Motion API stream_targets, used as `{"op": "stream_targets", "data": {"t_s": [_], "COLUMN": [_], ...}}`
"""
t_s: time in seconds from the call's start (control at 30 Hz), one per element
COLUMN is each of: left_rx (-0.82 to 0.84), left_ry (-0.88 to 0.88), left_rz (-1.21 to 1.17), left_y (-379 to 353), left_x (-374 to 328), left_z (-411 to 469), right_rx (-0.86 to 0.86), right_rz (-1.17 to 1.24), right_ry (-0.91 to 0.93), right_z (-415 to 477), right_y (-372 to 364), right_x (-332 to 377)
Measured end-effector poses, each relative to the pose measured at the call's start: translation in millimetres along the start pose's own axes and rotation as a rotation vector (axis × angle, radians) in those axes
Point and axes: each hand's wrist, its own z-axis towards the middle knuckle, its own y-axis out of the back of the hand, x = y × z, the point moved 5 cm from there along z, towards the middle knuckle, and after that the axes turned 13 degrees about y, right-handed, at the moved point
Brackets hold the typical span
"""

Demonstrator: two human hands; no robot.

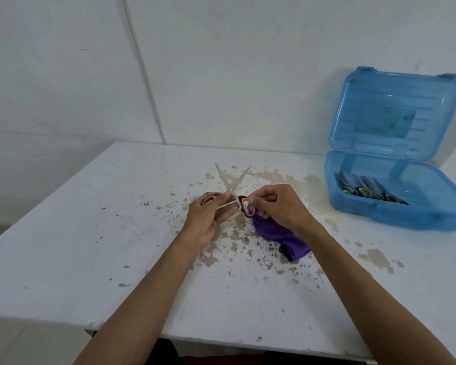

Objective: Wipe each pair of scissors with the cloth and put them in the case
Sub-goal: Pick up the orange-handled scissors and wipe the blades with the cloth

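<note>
Both forearms reach over the white, paint-chipped desk [90, 233]. Left hand [208, 217] and right hand [279, 204] each close a grip on one orange-black handle of the scissors [231, 187], mid-desk; silver blades splayed, pointing far. Purple cloth [274, 235] lies beneath the right hand. Open blue case [395, 214], far right, against a white wall.

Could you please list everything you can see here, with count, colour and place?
scissors in hand: one, orange and black handles, blades open, held above table centre.
cloth: one, purple, under the right hand.
case: one, blue, see-through, lid open, far right of the table.
scissors in case: several, dark, exact count unclear.
table: one, white, stained.
left hand: on one handle.
right hand: on the other handle.
</note>
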Motion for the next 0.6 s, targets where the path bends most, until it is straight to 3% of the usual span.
{"op": "stream_targets", "data": {"t_s": [0.07, 0.13, 0.2, 0.27, 0.33, 0.43, 0.6], "left_rx": [-0.006, -0.023, -0.044, -0.053, -0.056, -0.042, -0.017], "left_ry": [-0.002, -0.004, -0.008, -0.021, -0.033, -0.037, -0.04], "left_rz": [-0.022, -0.02, -0.008, 0.008, 0.027, 0.061, 0.099], "left_y": [2, 6, 9, 10, 10, 7, 6], "left_x": [-3, -5, -7, -9, -9, -8, -9], "left_z": [0, 0, -1, -2, -3, -5, -7], "right_rx": [-0.085, -0.129, 0.034, 0.243, 0.271, 0.115, 0.153], "right_rz": [-0.088, -0.396, -0.65, -0.755, -0.793, -0.757, -0.626], "right_ry": [-0.001, 0.048, 0.024, -0.066, -0.096, -0.14, -0.138], "right_z": [0, 1, 0, -4, -6, -2, 3], "right_y": [12, 31, 35, 27, 23, 31, 32], "right_x": [-1, -2, -6, -13, -14, -11, -9]}}
